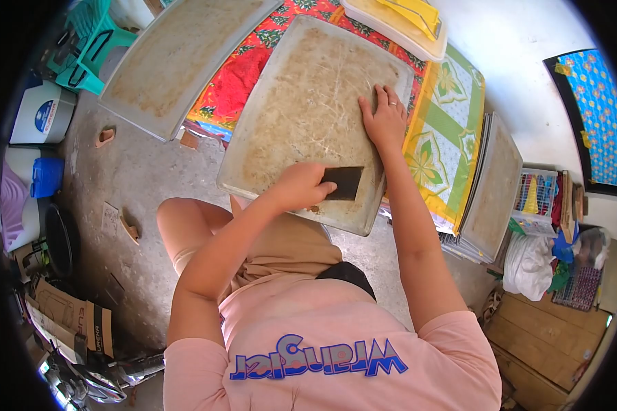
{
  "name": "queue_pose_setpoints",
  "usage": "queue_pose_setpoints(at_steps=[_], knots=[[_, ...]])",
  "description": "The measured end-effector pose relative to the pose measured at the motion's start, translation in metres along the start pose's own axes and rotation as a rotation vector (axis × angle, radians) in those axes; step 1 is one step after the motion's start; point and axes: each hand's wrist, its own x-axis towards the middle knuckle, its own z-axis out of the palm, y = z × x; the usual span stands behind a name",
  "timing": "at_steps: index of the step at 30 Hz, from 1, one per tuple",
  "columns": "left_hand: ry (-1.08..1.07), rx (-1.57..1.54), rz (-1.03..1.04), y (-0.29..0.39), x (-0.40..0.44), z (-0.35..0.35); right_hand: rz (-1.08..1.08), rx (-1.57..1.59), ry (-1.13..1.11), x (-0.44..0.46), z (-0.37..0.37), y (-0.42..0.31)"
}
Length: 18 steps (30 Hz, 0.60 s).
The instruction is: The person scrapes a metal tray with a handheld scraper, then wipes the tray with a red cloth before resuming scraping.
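A large worn metal baking tray (322,96), stained brown and scratched, lies tilted in front of me, its near edge over my lap. My left hand (300,186) is closed around a flat black rectangular scraper (345,183), which lies against the tray near its lower right corner. Dark brown crumbs (314,209) show beside that hand. My right hand (385,120) rests palm down on the tray's right side, fingers spread, holding nothing else. The scraper's gripped end is hidden by my left fingers.
Another stained tray (178,65) lies at the upper left. A red patterned cloth (243,79) and a green-yellow cloth (440,154) cover the table. Stacked trays (490,185) stand at the right. A yellow-topped white container (397,27) sits at the back. Teal chairs (92,58) stand far left.
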Motion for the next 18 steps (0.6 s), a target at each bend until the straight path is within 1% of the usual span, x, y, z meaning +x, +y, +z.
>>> queue_pose_setpoints(at_steps=[2, 5, 8, 11, 14, 17, 18], knots=[[0.058, -0.003, 0.053, -0.006, 0.002, 0.001, 0.003, 0.002, -0.005, 0.000, -0.002, -0.001], [-0.130, -0.016, -0.048, 0.003, 0.001, -0.005, 0.006, 0.010, -0.012, -0.001, -0.003, -0.001], [0.058, 0.045, 0.048, -0.006, 0.000, 0.001, 0.005, 0.008, -0.005, 0.000, -0.001, -0.001], [-0.048, 0.040, 0.018, -0.003, -0.001, -0.006, 0.003, 0.009, -0.008, -0.001, -0.003, 0.000], [0.060, 0.052, 0.032, -0.007, 0.001, 0.000, 0.002, 0.004, -0.007, 0.001, -0.003, -0.002], [-0.100, 0.058, -0.024, -0.010, 0.006, -0.002, 0.003, 0.001, -0.002, 0.000, -0.003, -0.002], [-0.081, 0.023, -0.021, -0.009, 0.004, -0.001, -0.001, -0.004, 0.002, -0.001, -0.003, -0.002]])
